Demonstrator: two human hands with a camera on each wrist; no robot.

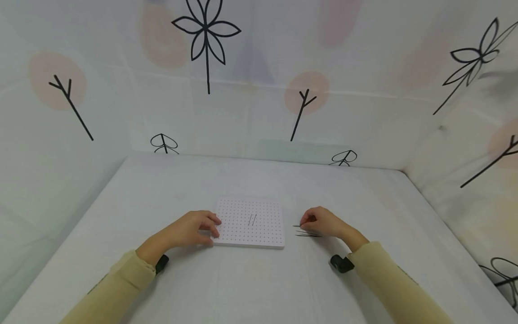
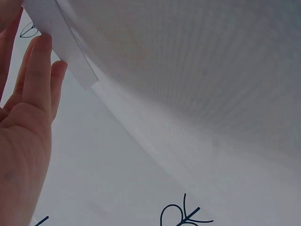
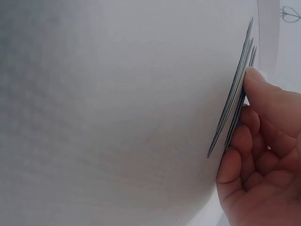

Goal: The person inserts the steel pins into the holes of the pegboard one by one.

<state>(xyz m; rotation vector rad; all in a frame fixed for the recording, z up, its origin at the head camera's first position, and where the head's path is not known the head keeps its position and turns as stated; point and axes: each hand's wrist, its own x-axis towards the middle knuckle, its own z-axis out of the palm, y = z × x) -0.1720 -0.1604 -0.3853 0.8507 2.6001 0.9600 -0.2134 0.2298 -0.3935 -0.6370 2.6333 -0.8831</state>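
Note:
A white pegboard (image 1: 267,231) with a grid of small holes lies on the table, and two thin pins (image 1: 252,219) stand in it near the middle. At the board's left edge rests my left hand (image 1: 190,228), its fingers loosely spread; the left wrist view shows the fingertips (image 2: 43,43) against the board's side (image 2: 70,52). To the right of the board, my right hand (image 1: 323,221) pinches a thin pointed metal pin (image 1: 296,226) between thumb and curled fingers. Several similar metal pins (image 1: 304,234) lie just below it; in the right wrist view, the grey pins (image 3: 233,94) lie side by side along the thumb.
A white cloth covers the table (image 1: 243,283), with its far edge against a patterned backdrop (image 1: 251,121). Black wrist cameras sit under both cuffs, the right one (image 1: 341,263) close over the cloth.

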